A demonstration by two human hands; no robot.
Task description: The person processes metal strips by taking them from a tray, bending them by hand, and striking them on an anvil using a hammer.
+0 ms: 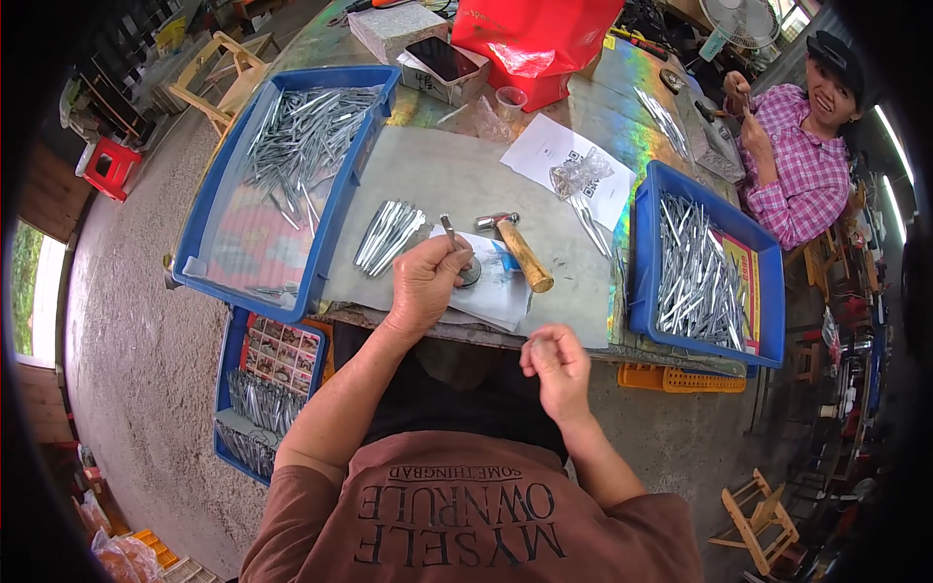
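Note:
My left hand [426, 284] is closed around a short metal rod [447, 227], whose top end sticks up above the fist. Beside these fingers a dark round metal disc [470, 272] lies on a stack of white paper [501, 303] with a blue patch. A hammer [523, 251] with a wooden handle rests just to the right. My right hand [557, 371] hovers off the table's front edge with curled fingers; what they hold, if anything, is hidden. Left of my left hand, several slim silvery metal pieces [389, 236] lie side by side on the grey work sheet [428, 160].
Blue trays of metal pieces flank the work sheet: one on the left [313, 282], one on the right [641, 282]. Behind are a red bag [530, 44], a phone [442, 58] and a clear cup [510, 97]. A person in a checked shirt [802, 165] sits at the far right.

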